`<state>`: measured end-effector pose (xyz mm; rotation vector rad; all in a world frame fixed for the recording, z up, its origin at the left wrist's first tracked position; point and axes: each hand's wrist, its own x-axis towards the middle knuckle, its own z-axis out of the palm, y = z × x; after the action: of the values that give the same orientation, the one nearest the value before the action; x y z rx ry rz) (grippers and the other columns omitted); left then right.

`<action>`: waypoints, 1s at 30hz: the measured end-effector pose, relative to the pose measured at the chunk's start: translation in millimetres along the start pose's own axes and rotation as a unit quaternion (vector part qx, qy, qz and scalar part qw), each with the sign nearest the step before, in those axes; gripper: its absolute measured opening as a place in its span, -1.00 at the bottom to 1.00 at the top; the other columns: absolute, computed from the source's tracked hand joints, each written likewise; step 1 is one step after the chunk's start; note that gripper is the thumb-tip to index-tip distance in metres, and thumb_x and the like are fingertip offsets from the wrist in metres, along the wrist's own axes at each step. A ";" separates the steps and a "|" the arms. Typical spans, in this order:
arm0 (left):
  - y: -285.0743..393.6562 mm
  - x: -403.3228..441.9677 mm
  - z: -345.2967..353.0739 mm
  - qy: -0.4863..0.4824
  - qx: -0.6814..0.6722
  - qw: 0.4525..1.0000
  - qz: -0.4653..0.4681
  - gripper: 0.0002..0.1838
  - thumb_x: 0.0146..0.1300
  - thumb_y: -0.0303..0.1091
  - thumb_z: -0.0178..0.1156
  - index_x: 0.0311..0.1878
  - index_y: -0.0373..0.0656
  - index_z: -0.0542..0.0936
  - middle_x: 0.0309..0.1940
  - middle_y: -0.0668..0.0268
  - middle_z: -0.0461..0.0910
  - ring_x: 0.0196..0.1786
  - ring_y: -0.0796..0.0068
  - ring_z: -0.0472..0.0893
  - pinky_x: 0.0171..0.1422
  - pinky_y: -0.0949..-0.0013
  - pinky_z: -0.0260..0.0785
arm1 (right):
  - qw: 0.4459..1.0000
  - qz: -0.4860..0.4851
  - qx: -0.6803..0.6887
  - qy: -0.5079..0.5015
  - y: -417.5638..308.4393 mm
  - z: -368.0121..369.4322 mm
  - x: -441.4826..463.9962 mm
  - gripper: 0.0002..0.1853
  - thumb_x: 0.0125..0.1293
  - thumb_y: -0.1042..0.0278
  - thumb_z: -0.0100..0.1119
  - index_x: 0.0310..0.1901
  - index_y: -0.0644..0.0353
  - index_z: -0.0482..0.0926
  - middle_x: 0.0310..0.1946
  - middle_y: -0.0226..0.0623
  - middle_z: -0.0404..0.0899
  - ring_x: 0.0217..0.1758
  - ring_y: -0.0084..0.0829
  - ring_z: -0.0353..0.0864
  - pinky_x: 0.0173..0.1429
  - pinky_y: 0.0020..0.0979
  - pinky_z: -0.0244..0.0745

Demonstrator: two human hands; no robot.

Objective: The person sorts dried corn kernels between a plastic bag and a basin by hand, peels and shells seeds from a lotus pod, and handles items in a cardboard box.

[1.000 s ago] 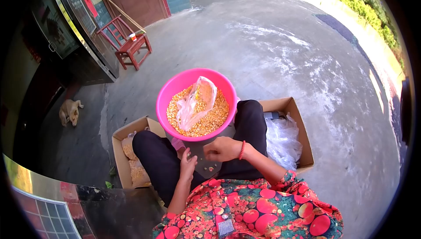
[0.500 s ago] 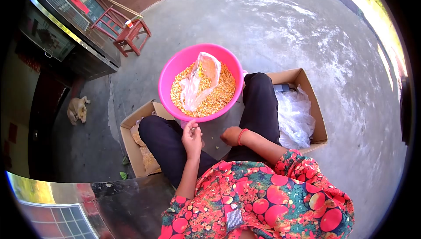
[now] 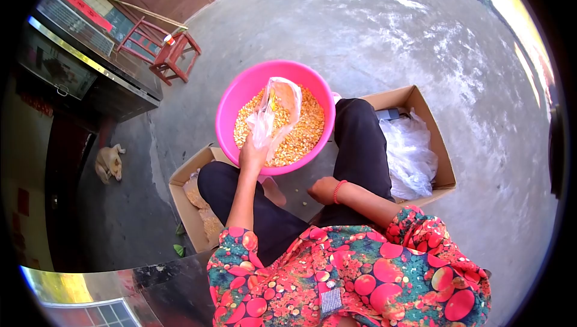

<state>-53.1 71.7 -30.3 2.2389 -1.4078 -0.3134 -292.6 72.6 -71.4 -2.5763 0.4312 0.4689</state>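
A pink basin (image 3: 230, 96) of loose corn kernels (image 3: 312, 120) stands in front of my knees. In it lies a clear plastic bag (image 3: 287, 100) with some kernels inside. My left hand (image 3: 252, 151) reaches over the near rim, closed on the lower end of this bag; its fingertips are partly hidden. My right hand (image 3: 324, 190), with a red bead bracelet (image 3: 338, 192) at the wrist, is curled closed beside my right thigh. Whatever its fingers may hold is hidden from me.
At my right, a cardboard box (image 3: 442, 147) holds crumpled clear plastic bags (image 3: 409, 156) and a dark item. Another cardboard box (image 3: 180, 204) at my left contains bags of corn (image 3: 207, 222). A dog (image 3: 109, 163) lies farther left, near a red wooden chair (image 3: 171, 54).
My left hand has moved forward from in front of the basin, over its rim, and taken hold of the bag's end. My right hand stays nearly still. The view has shifted slightly.
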 end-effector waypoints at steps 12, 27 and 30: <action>-34.8 75.3 -29.8 0.024 -0.640 0.754 -0.146 -0.73 0.14 -0.58 -0.09 -0.08 -0.32 0.44 -0.21 0.18 0.51 -0.17 0.34 0.55 -0.08 0.28 0.46 | 0.915 -0.202 0.339 0.083 12.3 -13.9 0.0 -0.83 0.14 0.35 -0.01 -0.27 0.16 0.52 -0.43 -0.29 0.57 -0.42 -0.36 0.57 -0.37 -0.34 0.44; -13.8 77.2 -30.2 0.044 -0.500 0.858 -0.110 -0.73 0.21 -0.29 0.14 -0.14 -0.31 0.54 -0.37 0.38 0.54 -0.35 0.66 0.47 -0.28 0.53 0.32 | 0.942 0.070 0.139 0.297 56.7 -128.7 59.9 -0.18 0.02 0.44 0.08 0.34 -0.15 -0.03 -0.53 -0.02 0.53 -0.42 -0.09 0.57 -0.29 -0.18 0.44; -15.8 86.3 -30.4 0.070 -0.510 0.850 -0.107 -0.78 0.24 -0.25 0.11 -0.21 -0.22 0.54 -0.46 0.44 0.49 -0.50 0.73 0.42 -0.49 0.61 0.26 | 0.932 0.073 0.134 0.329 88.2 -125.7 99.1 -0.54 0.02 0.45 0.04 0.05 -0.01 0.42 -0.47 -0.03 0.56 -0.37 -0.08 0.57 -0.21 -0.19 0.46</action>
<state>10.9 8.5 -7.2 1.4508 -0.6257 -0.7470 -206.7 -86.2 -42.6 -2.3785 0.8508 -0.4102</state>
